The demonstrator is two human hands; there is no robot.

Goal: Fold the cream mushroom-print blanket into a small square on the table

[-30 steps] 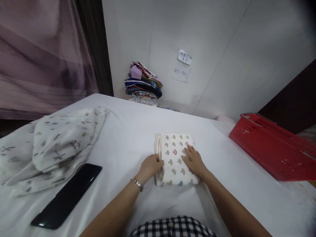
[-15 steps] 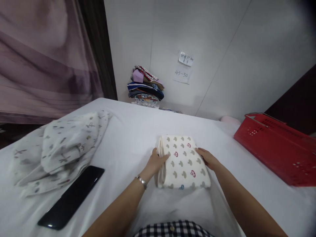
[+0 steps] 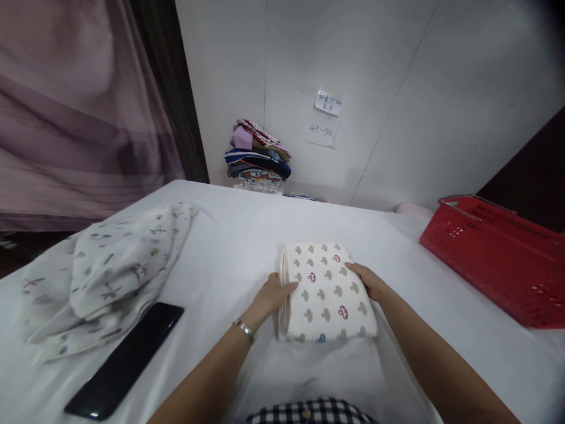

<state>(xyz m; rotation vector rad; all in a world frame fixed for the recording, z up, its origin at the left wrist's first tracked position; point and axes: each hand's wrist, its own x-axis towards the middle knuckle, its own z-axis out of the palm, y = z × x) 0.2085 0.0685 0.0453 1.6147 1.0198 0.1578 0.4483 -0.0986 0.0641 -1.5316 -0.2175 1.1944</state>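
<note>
A folded white cloth (image 3: 326,300) printed with grey, red and blue mushrooms lies flat on the white-covered table (image 3: 247,229) in front of me. At its left side, where the stacked folds show, my left hand (image 3: 271,296) grips the edge, thumb on top and the other fingers mostly hidden. My right hand (image 3: 369,281) holds the opposite edge, its fingertips at the upper right side and the rest of the fingers partly out of sight. A silver bracelet (image 3: 245,331) circles my left wrist.
On the left lies a crumpled white patterned cloth (image 3: 119,259), beside a black phone-like slab (image 3: 126,359). A red plastic basket (image 3: 494,259) stands at the right. Against the wall is a stack of folded fabrics (image 3: 258,159), with paper notes (image 3: 323,129) above right.
The view has shifted slightly. My left hand sits a little lower along the folded cloth's left edge; my right hand keeps its place at the right edge.
</note>
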